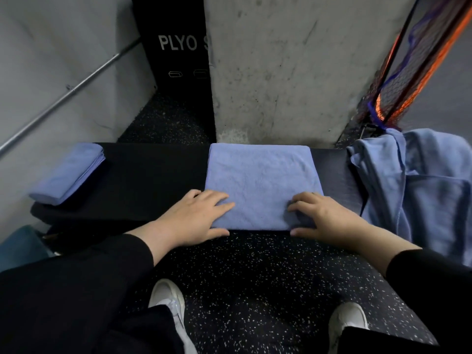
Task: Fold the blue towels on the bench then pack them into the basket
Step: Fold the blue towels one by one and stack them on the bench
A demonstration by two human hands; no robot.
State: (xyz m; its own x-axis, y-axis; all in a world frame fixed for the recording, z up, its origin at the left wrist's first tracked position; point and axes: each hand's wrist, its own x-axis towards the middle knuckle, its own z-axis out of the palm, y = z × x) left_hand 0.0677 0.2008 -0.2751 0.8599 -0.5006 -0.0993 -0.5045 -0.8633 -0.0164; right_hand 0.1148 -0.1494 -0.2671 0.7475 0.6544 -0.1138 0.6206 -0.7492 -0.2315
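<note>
both hands sit on the near edge of the blue towel (260,185) spread mid-bench: left hand (194,215) lies flat, fingers straight and together, on the near-left corner with the thumb along the hanging edge; right hand (324,221) is on the near-right corner, fingers bent and bunching a little cloth under the tips, thumb under the edge, so it looks to be pinching the towel rather than just pressing it. the towel is already folded down to a rectangle, its long axis running left to right along the black bench (153,180), the far edge against the concrete pillar (281,72). what the coming fold seems to turn on is that axis: the hands hold the two ends of the near long edge, each about equally close to its corner, so either the near edge goes away to the far one, or one end is carried across to the other. a finished folded stack (67,172) lies on the bench's left end, nearer the left hand; an unfolded heap of towels (419,187) drapes over the right end, just beside the right hand. the basket is not in view, so packing is likely some way off.
</note>
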